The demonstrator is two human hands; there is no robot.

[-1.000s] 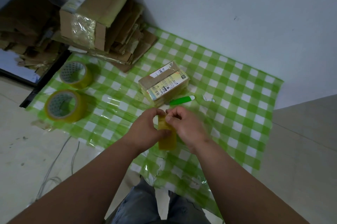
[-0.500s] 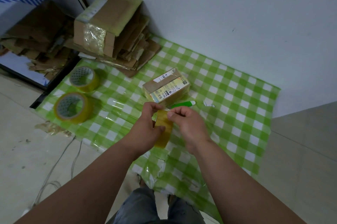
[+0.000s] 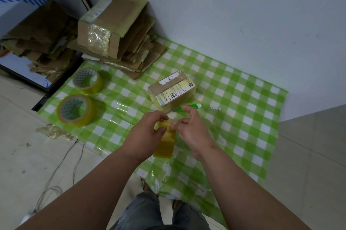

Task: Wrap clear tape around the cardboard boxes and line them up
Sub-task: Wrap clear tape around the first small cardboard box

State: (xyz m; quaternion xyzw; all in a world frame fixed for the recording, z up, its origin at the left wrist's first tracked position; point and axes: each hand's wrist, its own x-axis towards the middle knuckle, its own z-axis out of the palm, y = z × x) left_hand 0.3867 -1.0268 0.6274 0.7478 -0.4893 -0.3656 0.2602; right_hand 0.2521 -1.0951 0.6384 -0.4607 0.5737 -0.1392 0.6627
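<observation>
Both hands meet over the checked green cloth [image 3: 243,117]: left hand [image 3: 146,132] pinches the top of a yellowish tape strip [image 3: 165,141], right hand [image 3: 191,126] nips the same end. The strip hangs lengthwise toward the person. The small labelled cardboard box [image 3: 171,90] lies just beyond, nearer the right hand, open cloth to its right, tape rolls [image 3: 76,110] well left

Checked green cloth [image 3: 234,98] — green pen [image 3: 189,107]
</observation>
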